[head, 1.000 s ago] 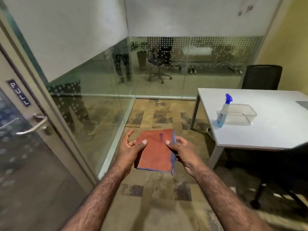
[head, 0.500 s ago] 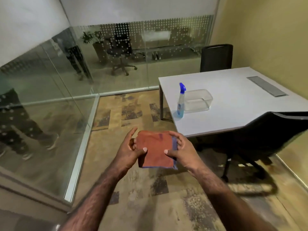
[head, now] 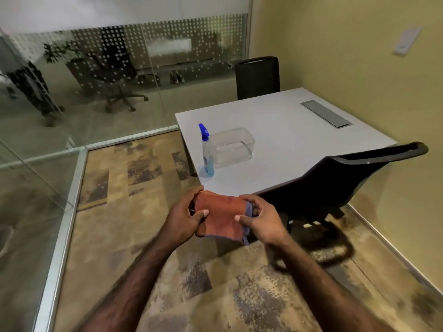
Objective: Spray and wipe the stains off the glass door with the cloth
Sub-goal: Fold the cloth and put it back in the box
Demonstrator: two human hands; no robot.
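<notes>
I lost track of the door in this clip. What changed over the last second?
The view swung right: the door with its handle left the picture, and the table and black chair came nearer. Both the left hand and right hand still hold the folded cloth. The spray bottle still stands beside the clear container.

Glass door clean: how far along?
Done: cloth picked up, held by left hand and right hand. In hand: nothing sprayed; spray bottle stands untouched on the table. Left: grab bottle, spray, wipe. The door is out of view.
</notes>
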